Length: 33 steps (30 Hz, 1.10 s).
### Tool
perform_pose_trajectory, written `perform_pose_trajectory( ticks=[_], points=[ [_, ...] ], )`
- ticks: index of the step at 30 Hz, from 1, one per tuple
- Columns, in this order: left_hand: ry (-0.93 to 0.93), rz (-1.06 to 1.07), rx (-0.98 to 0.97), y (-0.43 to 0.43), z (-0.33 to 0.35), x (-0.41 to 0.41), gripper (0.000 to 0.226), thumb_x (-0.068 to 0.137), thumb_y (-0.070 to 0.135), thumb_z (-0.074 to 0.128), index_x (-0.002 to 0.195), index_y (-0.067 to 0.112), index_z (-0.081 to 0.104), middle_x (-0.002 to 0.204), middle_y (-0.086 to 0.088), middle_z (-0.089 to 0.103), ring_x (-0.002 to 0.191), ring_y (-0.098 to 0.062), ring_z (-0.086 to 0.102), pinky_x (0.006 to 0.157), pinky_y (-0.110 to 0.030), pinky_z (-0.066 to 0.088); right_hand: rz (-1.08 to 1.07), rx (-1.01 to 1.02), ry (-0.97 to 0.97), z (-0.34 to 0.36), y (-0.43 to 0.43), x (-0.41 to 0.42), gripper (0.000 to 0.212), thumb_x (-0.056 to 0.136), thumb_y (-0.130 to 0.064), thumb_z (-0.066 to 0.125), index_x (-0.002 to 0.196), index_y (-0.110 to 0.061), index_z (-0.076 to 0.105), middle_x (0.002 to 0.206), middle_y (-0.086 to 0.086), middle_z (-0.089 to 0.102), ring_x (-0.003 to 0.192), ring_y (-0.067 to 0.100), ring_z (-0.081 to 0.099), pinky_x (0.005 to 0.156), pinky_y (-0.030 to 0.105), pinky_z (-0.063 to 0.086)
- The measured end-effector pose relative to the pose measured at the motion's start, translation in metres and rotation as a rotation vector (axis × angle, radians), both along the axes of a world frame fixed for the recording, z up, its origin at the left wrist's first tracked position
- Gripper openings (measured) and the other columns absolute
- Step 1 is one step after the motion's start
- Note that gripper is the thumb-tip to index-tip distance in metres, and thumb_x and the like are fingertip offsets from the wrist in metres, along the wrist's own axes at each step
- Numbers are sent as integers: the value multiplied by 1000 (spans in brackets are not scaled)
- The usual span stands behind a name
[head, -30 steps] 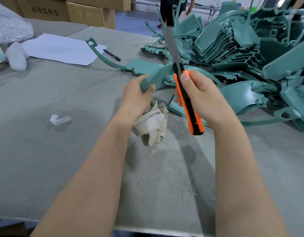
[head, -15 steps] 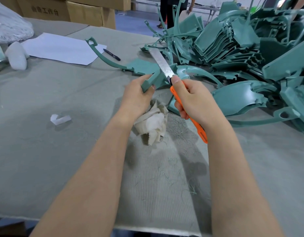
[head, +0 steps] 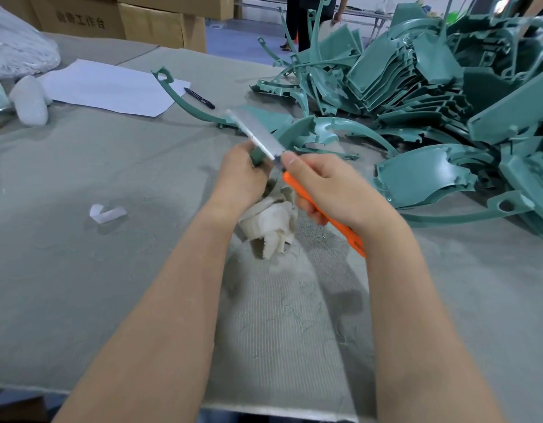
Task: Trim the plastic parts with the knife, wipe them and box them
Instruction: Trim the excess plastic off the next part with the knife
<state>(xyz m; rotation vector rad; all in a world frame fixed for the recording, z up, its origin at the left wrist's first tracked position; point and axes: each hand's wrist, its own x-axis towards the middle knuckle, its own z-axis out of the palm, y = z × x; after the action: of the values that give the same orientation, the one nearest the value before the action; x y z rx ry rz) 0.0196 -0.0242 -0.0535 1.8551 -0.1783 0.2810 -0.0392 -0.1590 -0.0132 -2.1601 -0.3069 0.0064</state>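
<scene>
- My left hand (head: 238, 175) is curled around one end of a teal plastic part (head: 287, 134), thumb on top. It holds that end up off the table so the edge meets the knife. The rest of the part reaches right, toward the heap.
- My right hand (head: 328, 184) grips the orange utility knife (head: 291, 182), fingers wrapped round the handle and thumb pushed forward near the blade's root. I judge that gives control for a shaving stroke.
- The blade (head: 253, 131) is run far out and lies slanted across the part, right beside my left thumb. It points away from me, so a slip should go outward, though that thumb is close.
- The rag (head: 270, 221) sits bunched under my left wrist, handy for the wipe. Whether my lower fingers hold it I cannot tell.
- Thin teal shavings (head: 294, 315) litter the felt table cover (head: 81, 270) in front of me, so I take this as the trimming spot.
- The pile of parts (head: 416, 87) lies at my right. Cardboard boxes (head: 154, 22) stand beyond the far-left edge, likely for packing.
</scene>
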Motion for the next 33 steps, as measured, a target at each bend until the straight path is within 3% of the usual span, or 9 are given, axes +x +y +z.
perform_pose_trajectory(
  ticks=[3,6,8,11,15,23,26,30,33],
  points=[
    [12,6,21,-1,0,4,27,95,-2,49,120,3,57,67,8,47,48,3,47,48,-5,34,170,-111,41,-3,15,-5,49,101,-40,44,82,4,55,55,5,49,50,21,48,46,30,40],
    [-6,10,51,0,-2,8,19,94,1,50,110,-4,61,69,-1,53,59,-14,48,52,-15,37,190,68,75,4,11,-8,41,102,-39,44,76,-8,54,54,3,48,42,12,45,42,24,40],
    [-24,31,63,1,-5,7,16,94,4,51,102,1,64,76,-9,61,66,-26,52,60,-25,42,55,175,12,10,-1,-4,40,102,-42,41,79,-13,56,55,0,53,40,10,47,41,22,42],
    [-94,-16,55,4,-2,2,20,95,8,54,111,14,64,77,11,59,66,-5,50,58,-9,38,-281,190,-91,5,-19,7,43,102,-48,38,84,-15,59,64,2,57,42,10,54,45,22,48],
    [-90,-34,54,6,-2,5,29,95,12,55,123,16,62,94,3,63,77,-10,53,61,-5,39,-483,145,-102,-7,-34,17,45,100,-48,40,81,-12,59,65,5,56,38,10,52,41,21,45],
    [-92,-40,58,7,-3,5,31,95,13,55,125,18,61,96,3,63,76,-10,53,60,-6,39,-469,38,-103,-17,-31,23,45,99,-49,42,86,-11,64,69,7,58,41,13,55,54,34,54],
    [-91,-40,52,8,-4,5,29,95,12,55,123,17,62,93,4,62,74,-8,52,60,-5,38,-444,55,-89,-18,-29,23,41,99,-49,43,83,-16,62,66,5,57,43,14,54,50,33,50],
    [-73,-43,33,9,-5,5,31,95,12,56,125,18,60,101,4,62,82,-8,54,63,-1,38,-381,132,-31,-20,-26,21,44,99,-47,45,74,-13,56,56,3,51,39,12,47,40,22,40],
    [-60,-54,16,10,-4,4,31,95,12,56,125,20,60,104,2,63,87,-12,55,69,-7,41,-327,152,8,-16,-31,18,46,99,-48,45,79,-8,56,57,5,49,41,13,45,39,20,37]
  ],
)
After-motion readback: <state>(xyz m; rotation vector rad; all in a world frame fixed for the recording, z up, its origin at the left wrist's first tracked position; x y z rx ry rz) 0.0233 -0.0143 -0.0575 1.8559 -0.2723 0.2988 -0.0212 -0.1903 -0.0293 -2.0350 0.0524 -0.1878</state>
